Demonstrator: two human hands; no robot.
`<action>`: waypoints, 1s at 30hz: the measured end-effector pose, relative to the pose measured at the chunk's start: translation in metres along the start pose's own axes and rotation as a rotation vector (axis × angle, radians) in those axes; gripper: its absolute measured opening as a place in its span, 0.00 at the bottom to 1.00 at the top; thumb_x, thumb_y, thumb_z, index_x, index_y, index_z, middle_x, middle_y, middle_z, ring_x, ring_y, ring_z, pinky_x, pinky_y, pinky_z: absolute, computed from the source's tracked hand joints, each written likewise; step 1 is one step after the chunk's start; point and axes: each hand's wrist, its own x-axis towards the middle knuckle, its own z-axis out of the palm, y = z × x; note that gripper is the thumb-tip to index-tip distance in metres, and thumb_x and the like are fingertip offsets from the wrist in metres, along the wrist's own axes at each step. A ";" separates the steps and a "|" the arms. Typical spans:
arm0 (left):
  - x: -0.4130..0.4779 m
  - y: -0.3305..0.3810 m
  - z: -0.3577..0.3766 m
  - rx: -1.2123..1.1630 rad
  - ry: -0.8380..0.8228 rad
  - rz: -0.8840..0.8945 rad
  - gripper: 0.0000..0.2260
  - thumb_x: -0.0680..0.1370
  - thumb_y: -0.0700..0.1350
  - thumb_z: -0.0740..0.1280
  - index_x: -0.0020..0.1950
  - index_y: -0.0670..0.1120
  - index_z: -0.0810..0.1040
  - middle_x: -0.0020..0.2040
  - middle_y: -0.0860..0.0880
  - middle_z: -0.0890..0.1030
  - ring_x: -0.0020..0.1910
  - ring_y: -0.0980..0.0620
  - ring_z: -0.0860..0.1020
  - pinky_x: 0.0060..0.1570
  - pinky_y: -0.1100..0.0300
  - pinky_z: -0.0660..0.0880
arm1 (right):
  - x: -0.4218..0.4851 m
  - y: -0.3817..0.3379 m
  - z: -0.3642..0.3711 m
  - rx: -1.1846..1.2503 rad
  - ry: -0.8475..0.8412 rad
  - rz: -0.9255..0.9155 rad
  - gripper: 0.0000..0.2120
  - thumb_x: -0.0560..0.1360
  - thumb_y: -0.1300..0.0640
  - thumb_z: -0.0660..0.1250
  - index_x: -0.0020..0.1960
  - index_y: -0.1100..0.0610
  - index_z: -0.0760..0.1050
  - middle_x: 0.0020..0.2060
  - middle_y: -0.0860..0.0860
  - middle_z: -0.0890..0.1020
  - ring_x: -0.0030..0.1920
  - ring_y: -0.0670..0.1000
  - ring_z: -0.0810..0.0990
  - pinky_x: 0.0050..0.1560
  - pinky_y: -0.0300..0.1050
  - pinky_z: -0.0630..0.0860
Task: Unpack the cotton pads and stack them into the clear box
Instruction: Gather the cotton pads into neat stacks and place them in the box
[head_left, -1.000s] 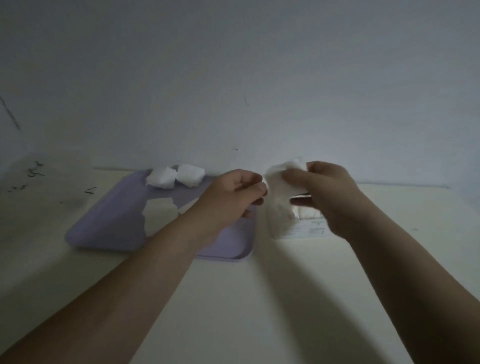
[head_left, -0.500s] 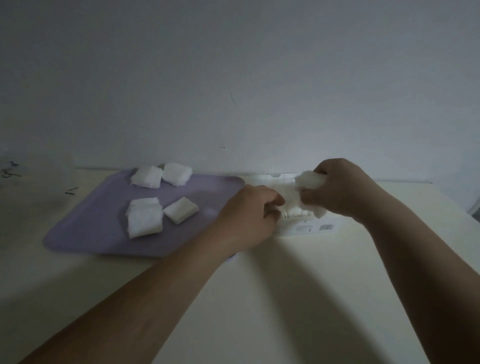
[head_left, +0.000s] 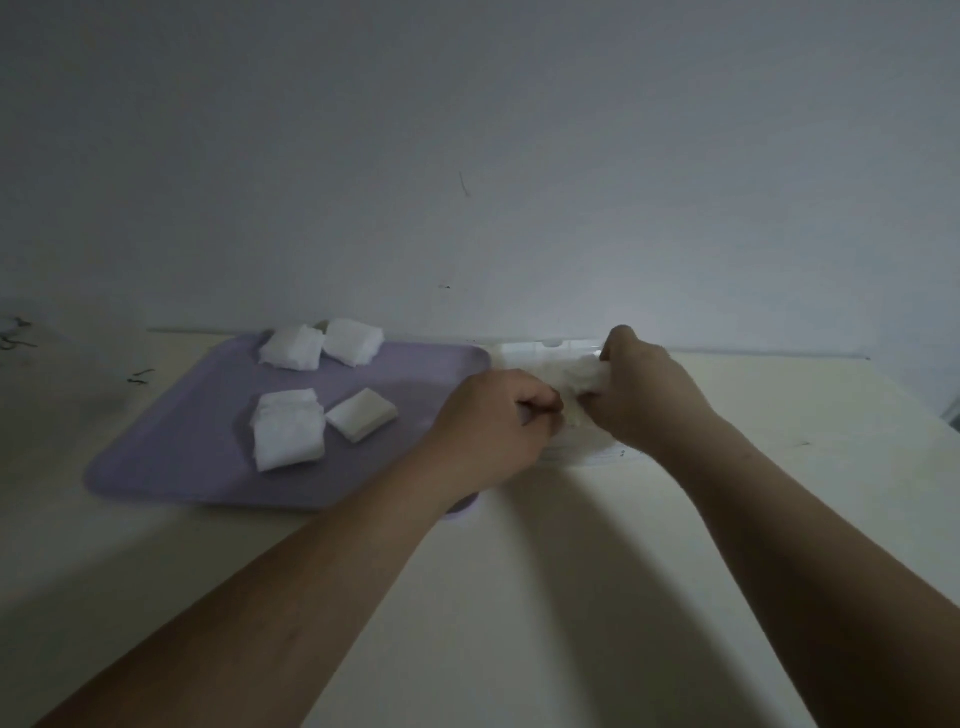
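Soft white cotton pads (head_left: 289, 436) lie on a smooth matt tray (head_left: 171, 457).

Plain room — bare wall (head_left: 467, 156); cream table (head_left: 519, 597)

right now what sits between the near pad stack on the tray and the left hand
One smaller cotton pad bundle on the purple tray, seen in the head view.

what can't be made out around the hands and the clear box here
Head view:
- Left hand: curled fingers face away; whether they hold anything is hidden.
- Cotton pad in the right hand: blurred, mostly covered.
- Clear box contents: both hands cover them; pad count unknown.
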 end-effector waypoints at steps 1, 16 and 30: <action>0.000 -0.001 0.001 -0.003 0.009 0.001 0.05 0.76 0.46 0.74 0.51 0.51 0.87 0.51 0.58 0.86 0.52 0.61 0.82 0.60 0.59 0.77 | -0.003 0.000 0.005 -0.001 0.031 0.000 0.15 0.74 0.56 0.69 0.53 0.57 0.65 0.42 0.52 0.75 0.42 0.60 0.73 0.41 0.49 0.71; -0.001 -0.002 0.000 -0.026 0.000 0.006 0.05 0.75 0.46 0.75 0.50 0.51 0.88 0.51 0.58 0.87 0.53 0.60 0.83 0.59 0.56 0.78 | -0.011 -0.010 -0.022 0.153 -0.246 0.102 0.22 0.66 0.50 0.81 0.32 0.59 0.70 0.26 0.52 0.71 0.28 0.52 0.69 0.29 0.42 0.65; -0.010 -0.010 -0.003 -0.058 0.160 -0.138 0.14 0.72 0.53 0.80 0.53 0.49 0.85 0.53 0.53 0.82 0.44 0.56 0.83 0.51 0.58 0.81 | -0.007 -0.021 -0.007 0.148 -0.241 0.068 0.15 0.75 0.53 0.73 0.39 0.65 0.79 0.31 0.55 0.78 0.33 0.53 0.75 0.34 0.43 0.69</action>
